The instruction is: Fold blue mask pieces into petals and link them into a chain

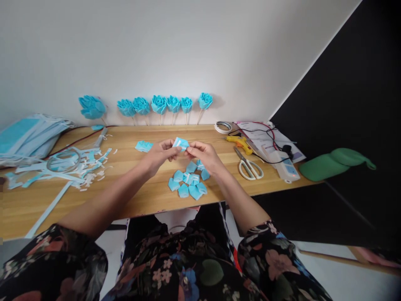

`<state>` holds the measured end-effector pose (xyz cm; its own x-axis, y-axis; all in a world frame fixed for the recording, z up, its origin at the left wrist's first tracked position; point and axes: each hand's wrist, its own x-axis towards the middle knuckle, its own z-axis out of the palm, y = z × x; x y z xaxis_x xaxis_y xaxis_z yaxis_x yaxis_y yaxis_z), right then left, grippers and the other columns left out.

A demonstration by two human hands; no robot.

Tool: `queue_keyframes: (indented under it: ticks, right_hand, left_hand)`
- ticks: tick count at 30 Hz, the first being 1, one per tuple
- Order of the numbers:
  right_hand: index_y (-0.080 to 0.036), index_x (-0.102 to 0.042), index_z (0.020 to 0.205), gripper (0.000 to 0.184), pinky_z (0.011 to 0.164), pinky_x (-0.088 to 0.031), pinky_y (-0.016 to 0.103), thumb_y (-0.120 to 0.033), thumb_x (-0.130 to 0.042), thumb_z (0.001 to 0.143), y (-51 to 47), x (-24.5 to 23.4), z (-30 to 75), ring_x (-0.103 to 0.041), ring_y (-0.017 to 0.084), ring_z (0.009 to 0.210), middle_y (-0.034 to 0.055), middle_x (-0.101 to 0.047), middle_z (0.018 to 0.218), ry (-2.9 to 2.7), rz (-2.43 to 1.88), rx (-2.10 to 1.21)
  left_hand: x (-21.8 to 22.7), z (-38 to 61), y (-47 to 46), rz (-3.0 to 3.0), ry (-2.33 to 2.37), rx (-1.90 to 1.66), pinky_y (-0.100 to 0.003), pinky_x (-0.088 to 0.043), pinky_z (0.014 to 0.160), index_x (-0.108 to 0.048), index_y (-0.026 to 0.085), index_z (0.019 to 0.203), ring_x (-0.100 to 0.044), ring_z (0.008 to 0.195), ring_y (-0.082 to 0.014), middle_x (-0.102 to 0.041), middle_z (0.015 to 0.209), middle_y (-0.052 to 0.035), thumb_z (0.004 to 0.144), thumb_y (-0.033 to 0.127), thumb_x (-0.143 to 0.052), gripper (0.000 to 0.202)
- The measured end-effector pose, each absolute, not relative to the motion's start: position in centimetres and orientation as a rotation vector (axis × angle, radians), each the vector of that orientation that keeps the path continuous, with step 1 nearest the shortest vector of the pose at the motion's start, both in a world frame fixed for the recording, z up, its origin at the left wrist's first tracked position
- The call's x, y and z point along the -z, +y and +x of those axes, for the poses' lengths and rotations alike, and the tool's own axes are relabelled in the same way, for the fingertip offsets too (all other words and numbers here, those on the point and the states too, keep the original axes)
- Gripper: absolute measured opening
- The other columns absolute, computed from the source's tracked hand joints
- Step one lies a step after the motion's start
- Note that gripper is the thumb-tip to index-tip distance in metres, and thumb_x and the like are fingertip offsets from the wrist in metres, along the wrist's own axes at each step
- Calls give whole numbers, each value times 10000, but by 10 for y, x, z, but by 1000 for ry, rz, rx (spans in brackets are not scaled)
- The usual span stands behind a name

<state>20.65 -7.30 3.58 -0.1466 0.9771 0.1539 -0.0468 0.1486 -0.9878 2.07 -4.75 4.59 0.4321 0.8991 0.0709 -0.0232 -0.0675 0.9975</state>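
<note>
Above the wooden table (pixel 147 196), my left hand (pixel 159 154) and my right hand (pixel 203 154) pinch the same small blue folded piece (pixel 181 143) between their fingertips. Just below the hands lies a cluster of several folded blue pieces (pixel 188 184). One more folded blue piece (pixel 143 146) lies to the left of my left hand.
Several blue fabric roses on sticks (pixel 159 104) lean on the wall. A stack of blue face masks (pixel 25 136) and cut scraps (pixel 65 165) lie at left. Scissors (pixel 249 166), a yellow glue gun (pixel 240 143), a tape roll (pixel 223 126) and a white device (pixel 286 166) are at right.
</note>
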Motion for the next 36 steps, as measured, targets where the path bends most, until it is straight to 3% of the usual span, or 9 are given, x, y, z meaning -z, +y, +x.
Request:
queue_keyframes:
  ticks: [9,18,24,31,36]
  right_hand:
    - [-181,-652,782,247,686,-451,245,-421,-697,747,-39,-36,206,-581,120,707,1,-684,768,-1616,-1068,-1080]
    - [-157,-659,743,233,707,-445,250,-387,-653,781,-4,-33,205,-580,114,702,17,-710,774,-1788,-975,-1169]
    - [-169,-712,813,291,758,-479,265,-457,-665,812,-13,-22,212,-617,117,728,37,-753,848,-1690,-940,-1331]
    - [-185,-694,746,290,688,-453,251,-473,-691,776,-22,-23,206,-559,108,658,9,-704,745,-1600,-1036,-1217]
    - [-186,-680,722,258,641,-418,252,-436,-671,786,-21,-18,201,-527,107,620,3,-686,707,-1544,-1068,-1097]
  left_hand:
    - [-48,26,-30,1394,892,-1042,-246,-374,573,-587,164,659,-478,546,-95,-574,583,16,629,334,-760,244]
    - [-25,8,-13,1292,936,-1034,-244,-371,580,-627,155,656,-496,560,-100,-623,617,-13,684,396,-748,271]
    - [-23,13,-19,1198,928,-1001,-254,-383,584,-605,161,648,-498,559,-105,-599,612,-12,682,393,-746,274]
    - [-25,14,-20,1272,933,-1033,-258,-377,575,-573,168,630,-486,544,-102,-578,597,-9,729,385,-702,272]
    - [-29,16,-25,1461,1072,-1297,-244,-358,554,-587,185,878,-475,561,-105,-574,671,15,765,389,-691,256]
